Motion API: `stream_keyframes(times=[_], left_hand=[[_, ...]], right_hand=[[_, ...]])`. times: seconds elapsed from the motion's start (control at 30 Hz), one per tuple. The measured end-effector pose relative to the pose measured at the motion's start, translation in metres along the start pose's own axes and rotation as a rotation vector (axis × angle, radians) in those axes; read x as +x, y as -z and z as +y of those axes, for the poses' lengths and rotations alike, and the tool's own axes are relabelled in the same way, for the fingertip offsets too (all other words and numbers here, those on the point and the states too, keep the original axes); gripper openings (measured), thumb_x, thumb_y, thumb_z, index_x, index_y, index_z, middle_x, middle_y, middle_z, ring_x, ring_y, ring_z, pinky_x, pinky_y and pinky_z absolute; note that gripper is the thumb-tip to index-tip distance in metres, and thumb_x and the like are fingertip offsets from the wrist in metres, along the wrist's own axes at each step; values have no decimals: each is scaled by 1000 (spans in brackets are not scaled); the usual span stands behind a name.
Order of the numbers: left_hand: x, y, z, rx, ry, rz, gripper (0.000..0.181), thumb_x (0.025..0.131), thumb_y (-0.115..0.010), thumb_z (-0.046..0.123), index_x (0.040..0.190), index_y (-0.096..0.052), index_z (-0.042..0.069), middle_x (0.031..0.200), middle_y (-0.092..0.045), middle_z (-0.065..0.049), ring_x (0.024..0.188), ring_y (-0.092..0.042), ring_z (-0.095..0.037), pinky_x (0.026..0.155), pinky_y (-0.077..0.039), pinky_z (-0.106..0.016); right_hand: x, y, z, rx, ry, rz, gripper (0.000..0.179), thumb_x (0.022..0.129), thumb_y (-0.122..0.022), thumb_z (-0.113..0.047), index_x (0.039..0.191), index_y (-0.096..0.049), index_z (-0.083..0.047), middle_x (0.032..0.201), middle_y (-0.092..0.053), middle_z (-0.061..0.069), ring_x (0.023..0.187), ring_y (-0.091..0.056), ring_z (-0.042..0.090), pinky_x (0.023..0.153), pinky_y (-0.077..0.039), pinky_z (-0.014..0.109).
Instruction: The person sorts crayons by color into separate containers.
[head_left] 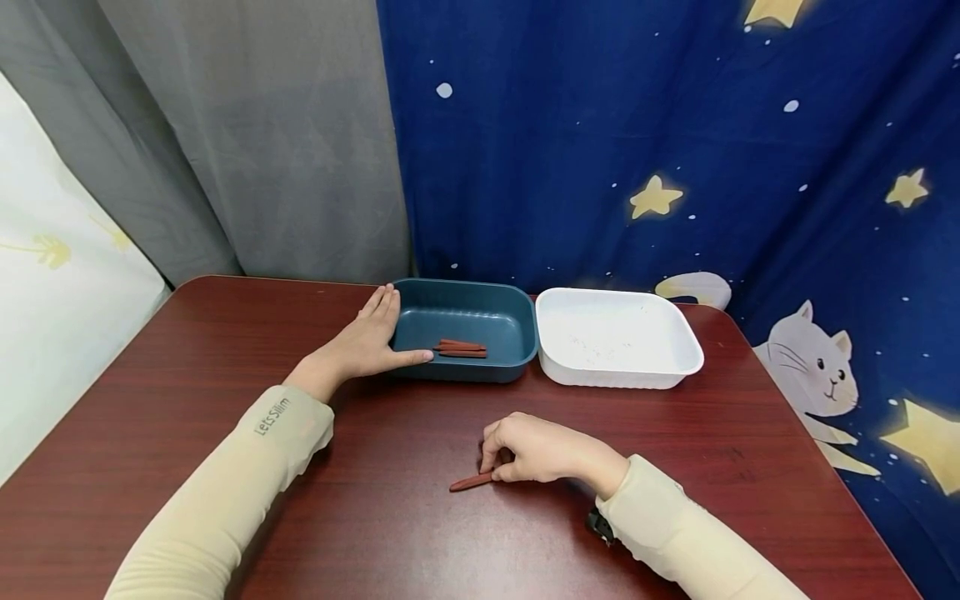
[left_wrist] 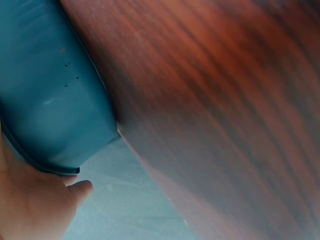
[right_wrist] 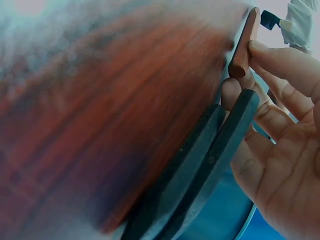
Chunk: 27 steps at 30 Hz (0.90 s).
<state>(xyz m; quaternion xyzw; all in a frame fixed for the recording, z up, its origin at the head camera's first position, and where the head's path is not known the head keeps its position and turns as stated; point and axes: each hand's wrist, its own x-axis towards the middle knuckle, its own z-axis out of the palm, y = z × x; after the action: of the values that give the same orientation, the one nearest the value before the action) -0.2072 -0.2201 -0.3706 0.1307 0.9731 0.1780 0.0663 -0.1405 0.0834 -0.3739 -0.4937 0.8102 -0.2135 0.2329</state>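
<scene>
My right hand [head_left: 536, 448] pinches one end of a reddish-brown stick [head_left: 469, 482] between thumb and fingertips, low over the table in front of the bins. The right wrist view shows the stick [right_wrist: 244, 47] close up, slim with a blunt end. My left hand [head_left: 367, 337] rests on the left end of a dark teal bin [head_left: 472, 372], fingers straight along its side and thumb stretched along the front rim. Inside that bin lie several similar reddish-brown sticks [head_left: 462, 353]. In the left wrist view the left hand [left_wrist: 37, 202] touches the bin's rim.
A white bin [head_left: 618, 377] stands right beside the teal one, with small dark specks on its bottom. Both stand near the far edge of the brown table [head_left: 360, 533]. Curtains [head_left: 525, 167] hang behind it. Two dark bars [right_wrist: 200, 165] cross the right wrist view.
</scene>
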Motion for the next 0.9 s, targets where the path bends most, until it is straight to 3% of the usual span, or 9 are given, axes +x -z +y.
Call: stream_keyframes(times=[0.4,0.9], left_hand=[[0,-1,-1,5,-1,-5,126,82,-54,80,157,5,-2,166,12,-17,155,11,-33,123,-7,-59],[2,-3,-2,11,-7,6,126,82,-55,79,157,5,-3,166,12,-18,155,11,-33,124,-6,-57]], right_hand=[[3,4,0,34,-22,15,12,87,-70,-6,93,-78,-12,86,-65,-7,71,-54,-3,68,-47,14],[4,25,5,53,-10,129,13,92,-68,-9,97,-78,-14,88,-65,-8,75,-54,-1,69,-50,18]])
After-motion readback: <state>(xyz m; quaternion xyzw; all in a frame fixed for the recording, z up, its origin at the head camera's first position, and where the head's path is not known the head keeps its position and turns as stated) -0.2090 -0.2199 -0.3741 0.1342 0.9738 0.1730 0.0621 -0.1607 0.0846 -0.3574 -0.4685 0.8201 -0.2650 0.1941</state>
